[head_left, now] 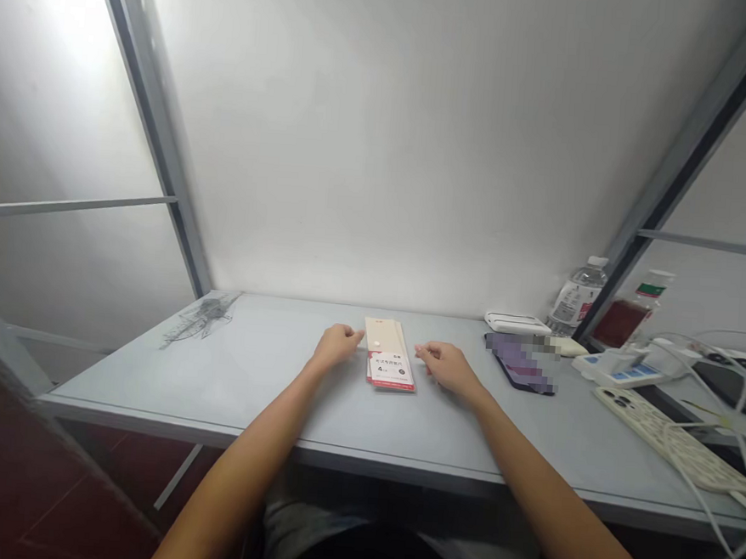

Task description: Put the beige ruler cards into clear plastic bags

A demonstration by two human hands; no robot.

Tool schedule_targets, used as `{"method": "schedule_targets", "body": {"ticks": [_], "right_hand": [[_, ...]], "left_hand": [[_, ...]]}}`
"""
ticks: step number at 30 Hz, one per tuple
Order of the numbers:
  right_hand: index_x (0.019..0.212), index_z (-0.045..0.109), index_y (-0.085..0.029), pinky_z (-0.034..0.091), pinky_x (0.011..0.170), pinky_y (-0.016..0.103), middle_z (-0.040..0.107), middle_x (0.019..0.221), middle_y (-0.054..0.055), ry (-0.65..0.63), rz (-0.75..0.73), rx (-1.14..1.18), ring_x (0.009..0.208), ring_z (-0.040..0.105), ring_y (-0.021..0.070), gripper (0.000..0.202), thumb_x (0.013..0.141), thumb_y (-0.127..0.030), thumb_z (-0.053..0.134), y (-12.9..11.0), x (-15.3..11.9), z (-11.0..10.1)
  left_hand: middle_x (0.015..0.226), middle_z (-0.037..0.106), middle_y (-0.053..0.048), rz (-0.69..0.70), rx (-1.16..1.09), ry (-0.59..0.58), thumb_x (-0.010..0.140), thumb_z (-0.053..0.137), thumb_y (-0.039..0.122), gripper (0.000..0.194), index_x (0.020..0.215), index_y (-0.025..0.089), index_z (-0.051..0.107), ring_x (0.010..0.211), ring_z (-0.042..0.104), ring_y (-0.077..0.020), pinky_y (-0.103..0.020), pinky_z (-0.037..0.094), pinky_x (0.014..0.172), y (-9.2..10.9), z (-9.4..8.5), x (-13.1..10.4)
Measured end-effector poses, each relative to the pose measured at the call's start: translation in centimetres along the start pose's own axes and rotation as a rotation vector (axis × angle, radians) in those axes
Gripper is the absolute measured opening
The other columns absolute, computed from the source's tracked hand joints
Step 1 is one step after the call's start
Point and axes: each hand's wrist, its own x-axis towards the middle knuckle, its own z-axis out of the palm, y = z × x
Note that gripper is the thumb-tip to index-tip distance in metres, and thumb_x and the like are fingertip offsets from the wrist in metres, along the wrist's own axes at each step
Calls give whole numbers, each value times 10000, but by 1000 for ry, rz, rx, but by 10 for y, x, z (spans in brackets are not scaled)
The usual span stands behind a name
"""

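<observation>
A small stack of slim card packets lies flat on the grey table in front of me, its pieces slightly offset. The upper part is beige; the lower part carries a white label with printed characters, a "4" and a red strip. My left hand is at the stack's left edge, fingers curled together; whether it touches the edge I cannot tell. To the right, a short gap away, is my right hand, its thumb and fingers drawn together with nothing visible in them.
A purple-screened phone, a white device and a clear bottle are at the right. Beyond them are a bottle of red liquid, a power strip, a cream phone case and loose cables. Dark scribbles mark the table's left.
</observation>
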Motion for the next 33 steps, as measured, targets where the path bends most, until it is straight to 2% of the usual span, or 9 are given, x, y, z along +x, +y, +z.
{"method": "schedule_targets", "body": {"ticks": [4,9,14,18,22,26,28,31,33], "right_hand": [[676,603,-177,360,395,237,522,502,-2,-9,5,7,414,450,115,413,749,-546,433,0,1,1],[674,591,-175,345,386,230,519,488,-6,-81,-32,-6,390,440,106,399,765,-526,424,0,0,6],[673,591,-178,352,414,231,558,514,-7,-162,-103,-21,392,446,98,380,766,-510,431,0,-2,10],[681,581,-181,352,396,236,561,520,2,-78,-39,-3,385,450,103,381,763,-523,434,0,-1,9],[731,591,-175,371,413,243,609,635,25,22,24,95,377,452,84,386,741,-542,471,-3,2,8],[824,604,-162,384,453,242,640,744,44,-75,-34,359,474,517,106,387,727,-526,519,-10,0,10],[865,599,-154,383,458,242,649,758,53,-150,-20,493,544,555,138,387,713,-508,553,-13,-3,12],[872,601,-154,380,451,244,647,734,48,-172,4,553,561,567,155,370,692,-477,593,-16,-6,14],[875,606,-156,399,466,256,646,730,43,-172,-8,559,568,574,161,349,694,-454,598,-16,-7,15]], "left_hand": [[518,555,-26,17,167,-68,646,573,530,385,490,184,503,411,407,-111,-248,274,454,-1,4,-2],[449,494,6,33,205,-141,602,620,507,357,498,187,500,382,368,-103,-245,243,428,-6,15,-3],[465,497,12,43,125,-146,620,628,422,301,513,175,495,403,383,-95,-235,260,432,-6,19,-1],[590,558,-6,92,22,-168,707,554,415,271,610,172,481,463,429,-85,-217,304,456,1,17,-3],[645,538,5,201,-218,-304,731,528,467,308,678,177,437,456,417,-58,-195,312,442,11,12,-8],[647,526,14,283,-262,-453,760,476,503,328,763,176,448,465,455,-63,-184,310,426,16,14,-14],[684,543,8,321,-169,-417,773,446,511,341,830,177,474,474,477,-71,-197,339,440,16,17,-17],[792,564,4,399,30,-218,740,492,508,411,1023,211,483,515,501,-77,-220,392,503,15,23,-23],[856,569,4,447,150,-132,684,559,510,525,1122,239,455,550,516,-84,-229,409,541,15,26,-26]]}}
